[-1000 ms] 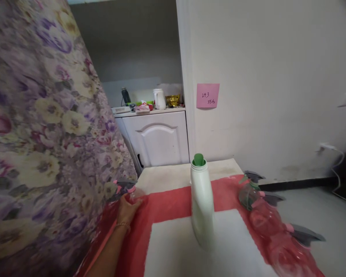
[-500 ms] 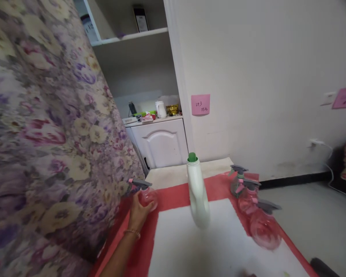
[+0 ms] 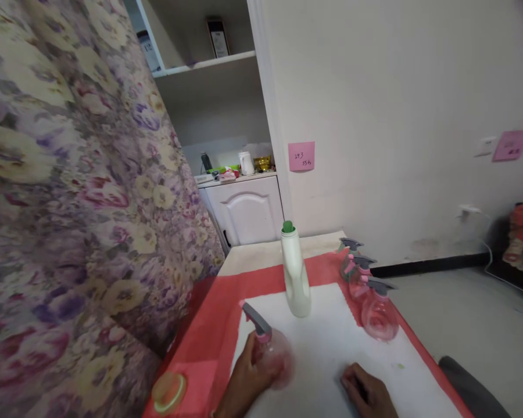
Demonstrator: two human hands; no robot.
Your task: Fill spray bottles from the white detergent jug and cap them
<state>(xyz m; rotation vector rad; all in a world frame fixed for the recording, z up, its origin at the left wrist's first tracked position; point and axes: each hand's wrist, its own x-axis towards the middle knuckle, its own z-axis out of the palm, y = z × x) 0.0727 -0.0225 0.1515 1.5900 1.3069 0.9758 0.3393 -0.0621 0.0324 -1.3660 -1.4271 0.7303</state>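
Observation:
My left hand (image 3: 255, 374) is wrapped round a clear pink spray bottle (image 3: 279, 357) with a grey-and-pink trigger head, over the left part of the white sheet (image 3: 318, 371). The bottle looks slightly blurred. To its right, low in view, my right hand (image 3: 368, 390) is loosely curled with its fingers closed; nothing shows in it. Beyond both hands stands a tall pale-green jug (image 3: 295, 278) with a green piece in its mouth. Along the right edge are more spray bottles, a pink one (image 3: 380, 316) nearest, another pink one (image 3: 359, 284), and a greenish one (image 3: 347, 264) farthest back.
A round yellowish lid-like thing (image 3: 169, 392) lies on the red cloth (image 3: 192, 351) at left. A floral curtain (image 3: 91, 232) hangs along the table's left side. Behind are a white cabinet (image 3: 255, 212) and a wall with a pink note (image 3: 301, 157).
My left hand has brought the pink spray bottle from the table's far left side nearer and rightward, over the white sheet. My right hand has come further into view. The camera has shifted slightly.

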